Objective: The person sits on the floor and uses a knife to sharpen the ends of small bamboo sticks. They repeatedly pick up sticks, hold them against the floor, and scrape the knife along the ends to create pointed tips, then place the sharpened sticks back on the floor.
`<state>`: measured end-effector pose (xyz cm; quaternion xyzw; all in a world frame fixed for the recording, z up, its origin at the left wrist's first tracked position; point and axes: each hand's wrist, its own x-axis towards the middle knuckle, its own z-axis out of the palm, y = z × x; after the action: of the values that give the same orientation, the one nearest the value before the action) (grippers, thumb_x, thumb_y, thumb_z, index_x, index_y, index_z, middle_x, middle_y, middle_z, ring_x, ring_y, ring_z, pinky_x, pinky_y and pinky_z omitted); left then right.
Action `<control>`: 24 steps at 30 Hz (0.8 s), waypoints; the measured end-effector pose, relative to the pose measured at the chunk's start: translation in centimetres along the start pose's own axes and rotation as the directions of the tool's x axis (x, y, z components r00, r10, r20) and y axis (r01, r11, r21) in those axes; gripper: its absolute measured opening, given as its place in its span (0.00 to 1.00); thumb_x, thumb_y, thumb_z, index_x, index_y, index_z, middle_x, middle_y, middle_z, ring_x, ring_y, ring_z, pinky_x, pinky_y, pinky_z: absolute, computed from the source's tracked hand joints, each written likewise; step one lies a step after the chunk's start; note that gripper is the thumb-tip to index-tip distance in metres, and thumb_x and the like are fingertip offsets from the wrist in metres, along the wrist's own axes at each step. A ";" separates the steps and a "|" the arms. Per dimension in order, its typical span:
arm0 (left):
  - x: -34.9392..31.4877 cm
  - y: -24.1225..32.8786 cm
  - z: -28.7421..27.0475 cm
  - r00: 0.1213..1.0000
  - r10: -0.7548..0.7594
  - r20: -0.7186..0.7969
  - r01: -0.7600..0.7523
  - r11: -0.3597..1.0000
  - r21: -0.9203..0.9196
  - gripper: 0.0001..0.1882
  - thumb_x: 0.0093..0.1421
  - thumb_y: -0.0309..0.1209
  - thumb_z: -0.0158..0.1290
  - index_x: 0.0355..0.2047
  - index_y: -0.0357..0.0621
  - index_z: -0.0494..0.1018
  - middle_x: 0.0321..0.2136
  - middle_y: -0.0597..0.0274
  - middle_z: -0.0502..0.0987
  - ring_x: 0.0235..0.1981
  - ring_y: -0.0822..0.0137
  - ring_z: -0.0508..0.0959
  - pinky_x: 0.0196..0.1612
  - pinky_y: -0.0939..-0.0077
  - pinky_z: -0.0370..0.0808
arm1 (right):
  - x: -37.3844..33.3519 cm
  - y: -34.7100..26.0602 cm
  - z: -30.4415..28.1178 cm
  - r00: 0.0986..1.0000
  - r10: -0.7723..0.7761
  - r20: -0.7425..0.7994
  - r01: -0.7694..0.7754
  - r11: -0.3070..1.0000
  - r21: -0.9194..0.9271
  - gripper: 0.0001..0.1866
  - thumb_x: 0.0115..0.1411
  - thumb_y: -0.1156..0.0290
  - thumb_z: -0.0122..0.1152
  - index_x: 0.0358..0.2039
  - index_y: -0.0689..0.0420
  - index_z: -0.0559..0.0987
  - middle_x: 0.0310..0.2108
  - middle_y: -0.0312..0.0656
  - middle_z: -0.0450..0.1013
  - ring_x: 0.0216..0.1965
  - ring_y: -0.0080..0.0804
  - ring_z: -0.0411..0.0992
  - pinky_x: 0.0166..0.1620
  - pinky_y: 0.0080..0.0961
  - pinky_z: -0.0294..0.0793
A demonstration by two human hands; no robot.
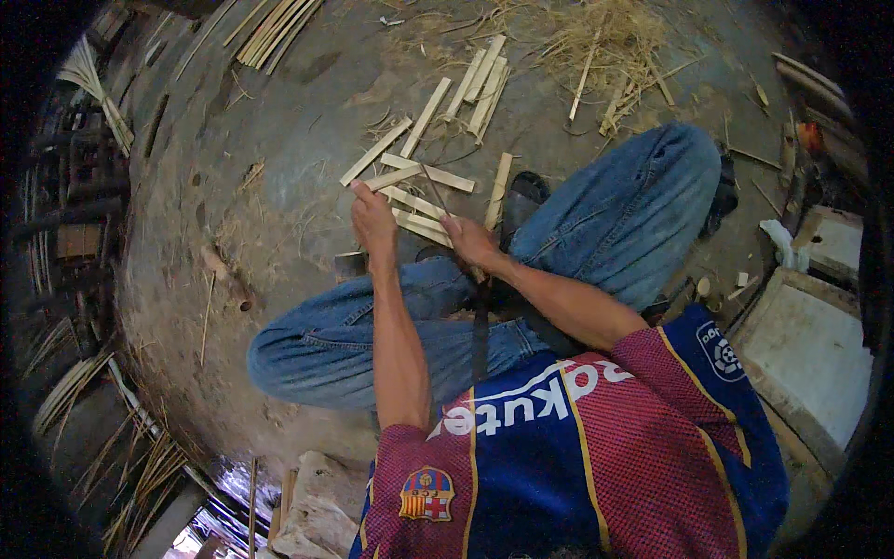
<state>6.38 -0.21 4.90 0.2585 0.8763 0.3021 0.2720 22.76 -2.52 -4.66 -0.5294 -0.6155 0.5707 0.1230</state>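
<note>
Head view, as I saw it from standing nearby: one pale strip was held above the floor, just ahead of the crossed legs. Its near end sat in the L hand, pinched btwn thumb & fingers; its far end pointed R, w/o support that I could see. R hand: fingers closed about a thin dark tool, prob. a blade, slanting up & L toward the strip's far end. Contact btwn tool & strip: could not tell.

Risks, my judgement:
1. Slip. Tool angled toward the L-hand side; excess force or a skid on smooth wood could have run it into the L fingers.
2. Twist. With a one-end pinch, side load could have rolled the strip or pulled it loose.
3. Split. Uneven grain, if any, could have steered an edge off line.
4. Snag. Loose slats lay crisscross just below & beyond both hands; a low stroke could have caught one.
5. Leg hazard. Jeans lay close under both wrists; a stroke toward the body could have reached them.

Farther out: slat stack, then shavings heap, well apart from the hands.
</note>
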 end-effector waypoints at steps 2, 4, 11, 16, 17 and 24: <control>0.0 -0.9 0.4 0.995 0.068 -0.072 -0.066 0.998 0.023 0.39 0.69 0.53 0.24 0.35 0.28 0.76 0.32 0.36 0.78 0.38 0.36 0.75 0.42 0.47 0.65 | -0.7 -1.1 0.6 0.979 -0.206 0.007 0.206 0.975 -0.081 0.28 0.67 0.48 0.42 0.29 0.65 0.73 0.32 0.61 0.73 0.37 0.62 0.72 0.41 0.50 0.68; 1.0 -3.1 1.3 0.962 0.196 -0.188 -0.182 0.979 0.088 0.39 0.69 0.52 0.24 0.33 0.28 0.76 0.31 0.35 0.78 0.38 0.36 0.75 0.42 0.46 0.65 | -1.2 -3.2 0.6 0.962 -0.272 0.005 0.271 0.956 -0.116 0.27 0.67 0.49 0.44 0.29 0.64 0.72 0.31 0.62 0.73 0.37 0.62 0.72 0.39 0.50 0.68; 0.2 0.0 0.8 0.990 0.107 -0.087 -0.105 0.994 0.026 0.38 0.69 0.51 0.24 0.24 0.29 0.73 0.31 0.32 0.76 0.36 0.34 0.73 0.41 0.44 0.65 | -1.3 -4.0 -0.7 0.997 -0.061 0.047 0.067 0.987 -0.144 0.26 0.67 0.49 0.45 0.36 0.66 0.71 0.31 0.63 0.73 0.37 0.65 0.72 0.40 0.51 0.70; 0.6 -1.0 2.0 0.946 0.263 -0.189 -0.233 0.958 0.169 0.39 0.69 0.51 0.25 0.26 0.28 0.75 0.30 0.32 0.76 0.35 0.31 0.73 0.41 0.43 0.64 | 1.3 -1.1 -0.9 0.998 -0.006 -0.066 0.006 1.000 -0.007 0.26 0.67 0.49 0.46 0.36 0.66 0.71 0.29 0.62 0.73 0.35 0.65 0.72 0.38 0.52 0.70; 0.7 -0.9 2.1 0.955 0.238 -0.179 -0.213 0.966 0.149 0.39 0.69 0.51 0.25 0.27 0.28 0.75 0.30 0.32 0.76 0.36 0.31 0.73 0.42 0.43 0.63 | 1.2 -0.9 -1.1 0.999 -0.015 -0.044 0.015 1.000 -0.002 0.25 0.67 0.50 0.46 0.35 0.65 0.70 0.28 0.63 0.72 0.34 0.64 0.72 0.37 0.51 0.69; 2.3 -2.5 2.1 0.972 0.138 -0.190 -0.118 0.987 0.112 0.41 0.69 0.53 0.23 0.31 0.27 0.76 0.33 0.31 0.77 0.38 0.32 0.73 0.44 0.44 0.64 | 0.3 -0.6 1.1 0.993 -0.099 -0.058 0.092 0.989 -0.113 0.23 0.67 0.53 0.47 0.33 0.65 0.71 0.28 0.63 0.72 0.33 0.65 0.71 0.36 0.51 0.67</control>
<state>5.41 0.33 1.11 0.2967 0.8944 0.2990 0.1506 21.52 -2.81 -4.62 -0.5231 -0.6665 0.5122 0.1407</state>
